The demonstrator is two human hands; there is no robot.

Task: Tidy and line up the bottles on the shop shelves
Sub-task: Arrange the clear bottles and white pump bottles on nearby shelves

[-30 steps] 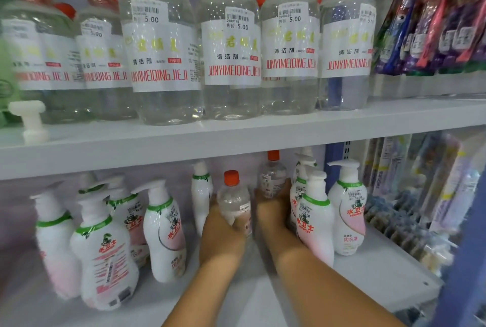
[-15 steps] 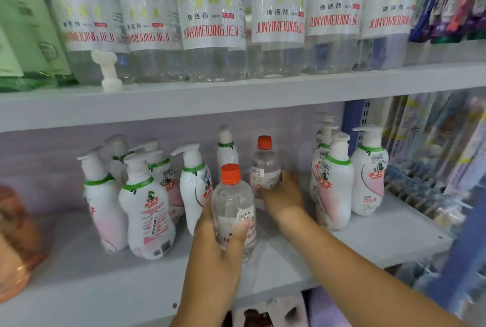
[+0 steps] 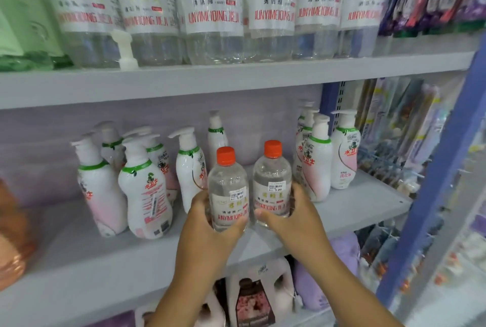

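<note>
Two small clear bottles with orange caps stand upright side by side near the front of the lower shelf (image 3: pixel 368 203). My left hand (image 3: pixel 207 226) grips the left clear bottle (image 3: pixel 227 184) around its base. The right clear bottle (image 3: pixel 272 176) is held low down by my right hand (image 3: pixel 294 216). White pump bottles with green collars stand on both sides, a group at the left (image 3: pixel 143 187) and a group at the right (image 3: pixel 319 163). Large clear bottles with the same red lettering (image 3: pixel 214 11) fill the upper shelf (image 3: pixel 236 76).
A loose white pump head (image 3: pixel 125 49) stands on the upper shelf's front edge. Green packs (image 3: pixel 23 19) sit at the upper left, an orange object (image 3: pixel 10 234) at the lower left. Hanging packets (image 3: pixel 410 129) and a blue upright (image 3: pixel 441 163) are at the right. Bagged goods (image 3: pixel 257 297) lie below.
My right hand has taken the second small bottle from the back and brought it forward beside the first. Both bottles now sit together at the shelf front. The view has tilted down.
</note>
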